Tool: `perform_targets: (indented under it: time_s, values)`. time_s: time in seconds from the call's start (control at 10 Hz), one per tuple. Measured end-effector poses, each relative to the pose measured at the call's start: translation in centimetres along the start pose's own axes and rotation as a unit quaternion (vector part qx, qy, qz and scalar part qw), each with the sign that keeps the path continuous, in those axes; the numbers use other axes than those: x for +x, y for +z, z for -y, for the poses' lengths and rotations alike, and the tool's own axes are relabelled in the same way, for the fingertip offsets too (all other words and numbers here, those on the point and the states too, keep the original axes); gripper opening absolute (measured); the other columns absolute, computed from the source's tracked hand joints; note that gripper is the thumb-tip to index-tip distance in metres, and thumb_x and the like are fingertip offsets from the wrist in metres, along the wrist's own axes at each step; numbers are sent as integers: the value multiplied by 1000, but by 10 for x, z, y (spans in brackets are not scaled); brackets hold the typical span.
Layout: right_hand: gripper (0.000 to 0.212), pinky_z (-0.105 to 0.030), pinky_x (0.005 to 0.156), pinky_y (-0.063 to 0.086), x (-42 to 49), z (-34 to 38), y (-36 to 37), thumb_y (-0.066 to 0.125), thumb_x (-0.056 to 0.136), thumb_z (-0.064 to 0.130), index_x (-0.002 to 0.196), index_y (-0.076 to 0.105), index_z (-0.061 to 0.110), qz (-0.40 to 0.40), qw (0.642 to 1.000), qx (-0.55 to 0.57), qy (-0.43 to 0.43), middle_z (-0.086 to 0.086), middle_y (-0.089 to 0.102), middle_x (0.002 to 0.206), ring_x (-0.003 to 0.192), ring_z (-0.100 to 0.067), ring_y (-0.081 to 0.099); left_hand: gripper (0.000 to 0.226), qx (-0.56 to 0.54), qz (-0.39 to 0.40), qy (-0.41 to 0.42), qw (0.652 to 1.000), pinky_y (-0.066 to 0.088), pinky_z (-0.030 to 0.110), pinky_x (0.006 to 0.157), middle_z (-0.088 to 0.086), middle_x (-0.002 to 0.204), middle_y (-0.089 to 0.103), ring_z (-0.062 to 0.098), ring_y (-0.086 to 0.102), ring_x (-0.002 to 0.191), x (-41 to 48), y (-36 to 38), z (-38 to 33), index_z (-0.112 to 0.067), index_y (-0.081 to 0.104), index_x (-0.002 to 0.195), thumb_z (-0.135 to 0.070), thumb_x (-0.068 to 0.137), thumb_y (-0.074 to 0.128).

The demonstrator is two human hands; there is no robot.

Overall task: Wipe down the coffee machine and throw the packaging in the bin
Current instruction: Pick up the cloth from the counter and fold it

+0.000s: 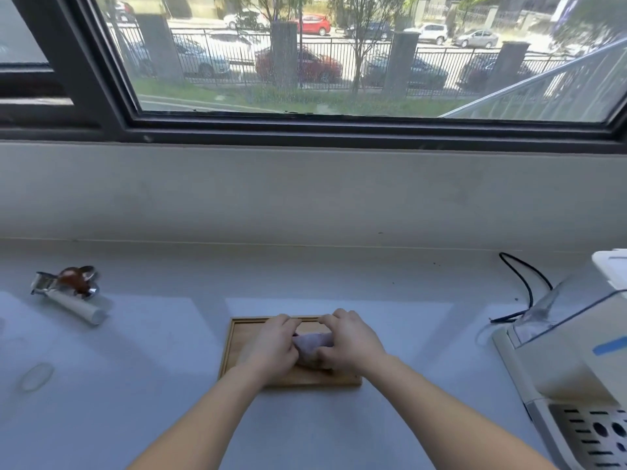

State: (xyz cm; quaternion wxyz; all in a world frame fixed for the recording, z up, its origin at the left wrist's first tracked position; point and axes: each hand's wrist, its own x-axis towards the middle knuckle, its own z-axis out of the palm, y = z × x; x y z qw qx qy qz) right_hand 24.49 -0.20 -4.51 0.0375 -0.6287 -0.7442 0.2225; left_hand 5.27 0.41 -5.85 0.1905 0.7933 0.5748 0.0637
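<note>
Head view: left hand (pixel 271 347) and right hand (pixel 349 344) meet on the wooden tray (pixel 322 379). Each grip holds the pale wad (pixel 312 344).

1. A wooden board (pixel 237 347) lies flat on the pale counter (pixel 135 412), mid-front.
2. A white-handled peeler (pixel 68 300) lies far left, touching a brown-topped metal piece (pixel 79 279).
3. A clear disc (pixel 35 376) lies front left.
4. A black cable (pixel 524 283) loops at the right.
5. A window (pixel 339 56) overlooks parked cars.

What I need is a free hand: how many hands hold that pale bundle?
2. The left hand holds the pale bundle from the left, the right hand from the right, over the wooden tray.
</note>
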Motion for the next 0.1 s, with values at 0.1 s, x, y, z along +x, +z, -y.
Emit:
perform_targets:
  time_s: [0.1]
  values:
    - [55, -38, 92, 46, -4, 4, -17, 59, 84, 40, 136, 48, 27, -31, 999, -8, -8, -1, 52, 126, 124, -24, 43, 49, 39, -25, 3, 999, 45, 39, 95, -1, 127, 55, 24, 52, 117, -1, -14, -9, -22, 50, 134, -23, 84, 48]
